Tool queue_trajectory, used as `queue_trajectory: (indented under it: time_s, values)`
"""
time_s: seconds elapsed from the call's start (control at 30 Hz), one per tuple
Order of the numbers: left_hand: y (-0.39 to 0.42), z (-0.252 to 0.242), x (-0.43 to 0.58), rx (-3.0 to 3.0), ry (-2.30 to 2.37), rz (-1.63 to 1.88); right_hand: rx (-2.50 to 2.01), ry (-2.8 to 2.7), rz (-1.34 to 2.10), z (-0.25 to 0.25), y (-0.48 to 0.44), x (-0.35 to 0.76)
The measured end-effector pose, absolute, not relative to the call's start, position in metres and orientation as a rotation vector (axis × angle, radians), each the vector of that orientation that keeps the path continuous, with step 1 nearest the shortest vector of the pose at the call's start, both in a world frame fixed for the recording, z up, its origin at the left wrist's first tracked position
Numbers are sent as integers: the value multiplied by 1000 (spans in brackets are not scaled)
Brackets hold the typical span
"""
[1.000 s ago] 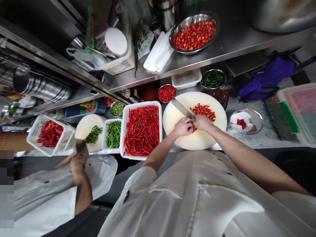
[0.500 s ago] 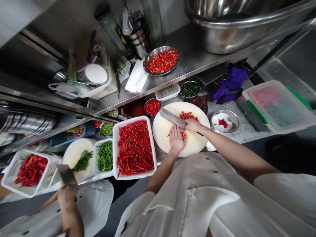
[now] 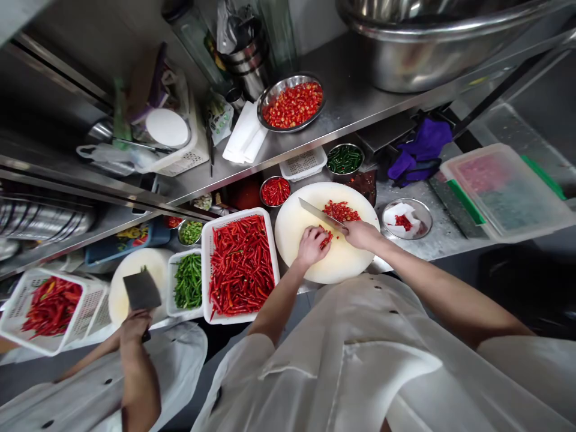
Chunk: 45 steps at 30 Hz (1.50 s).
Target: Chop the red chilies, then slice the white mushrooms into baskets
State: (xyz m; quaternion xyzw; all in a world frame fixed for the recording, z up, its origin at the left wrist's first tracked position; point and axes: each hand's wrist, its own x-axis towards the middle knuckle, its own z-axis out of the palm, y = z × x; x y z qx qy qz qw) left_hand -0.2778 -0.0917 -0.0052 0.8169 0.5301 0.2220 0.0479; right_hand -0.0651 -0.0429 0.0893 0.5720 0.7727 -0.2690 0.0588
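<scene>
Though on board, hands near basket.

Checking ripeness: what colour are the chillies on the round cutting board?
Red chilli pieces; head view.

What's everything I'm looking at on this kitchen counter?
cutting board: one, white, counter centre
chopped chillies: one pile, red, on the board
red chilli basket: one, white, left of board
green chilli basket: one, white, further left
steel bowl: one, holds red pieces, upper shelf
cloth: one, purple, under the shelf, right
co-worker's cleaver: one, grey, held far left
left hand: one, bare, pinning chilli bunch on board
right hand: one, bare, gripping knife
</scene>
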Motion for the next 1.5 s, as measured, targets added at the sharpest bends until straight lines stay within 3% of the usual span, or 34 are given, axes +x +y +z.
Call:
queue_trajectory:
  time_s: [0.87, 1.27, 1.5]
  values:
    - [-95, -4, -284, 2538, 1476, 531, 1689, 2277, -892, 85, -47, -107]
    - [-81, -7, -271, 2006, 2050, 877, 1705, 2367, -881, 75, -44, -108]
    - [-92, -7, -278, 2202, 1893, 898, 1752, 2360, -884, 74, -43, -106]
